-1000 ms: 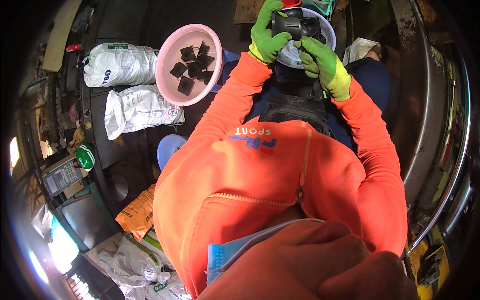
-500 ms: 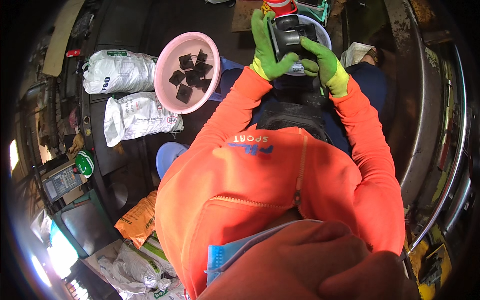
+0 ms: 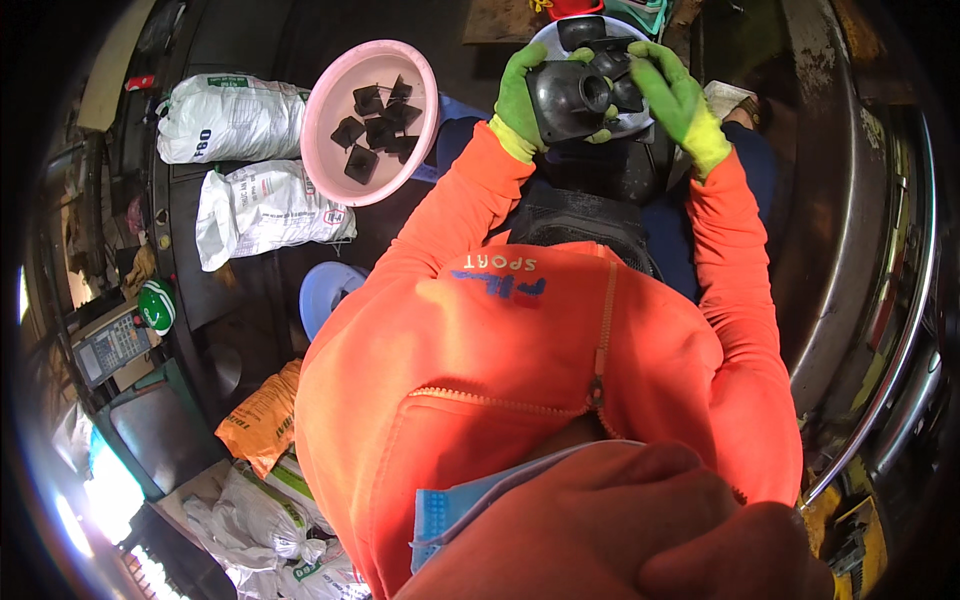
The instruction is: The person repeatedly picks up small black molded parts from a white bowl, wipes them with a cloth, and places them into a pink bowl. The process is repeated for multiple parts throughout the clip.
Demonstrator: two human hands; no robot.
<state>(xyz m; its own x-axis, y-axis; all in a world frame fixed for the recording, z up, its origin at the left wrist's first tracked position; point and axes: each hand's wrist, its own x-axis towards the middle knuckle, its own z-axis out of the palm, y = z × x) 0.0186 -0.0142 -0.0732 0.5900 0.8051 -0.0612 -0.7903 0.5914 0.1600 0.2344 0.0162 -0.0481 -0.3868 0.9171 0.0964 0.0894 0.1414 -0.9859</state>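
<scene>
My left hand (image 3: 518,98), in a green glove with a yellow cuff, grips a black moulded part (image 3: 572,98) by its left side. The part has a flat, squarish flange and a round hollow neck turned toward the right. Beside it my right hand (image 3: 678,98), gloved alike, is bent with its fingertips drawn together near the part's right side. Whatever those fingertips pinch, if anything, is too dark to make out. Under both hands a whitish basin (image 3: 655,122) holds more black parts (image 3: 582,32).
To the left stands a pink basin (image 3: 318,130) with several black square pieces (image 3: 380,131). White sacks (image 3: 232,118) lie beyond it, and a blue stool or basin (image 3: 328,295) is by my left side. A red container (image 3: 570,8) sits at the top; a metal rail (image 3: 925,270) curves along the right.
The black part has been turned so its neck faces right, and it sits lower. My right hand has drawn away to the right and its fingers have bent inward.
</scene>
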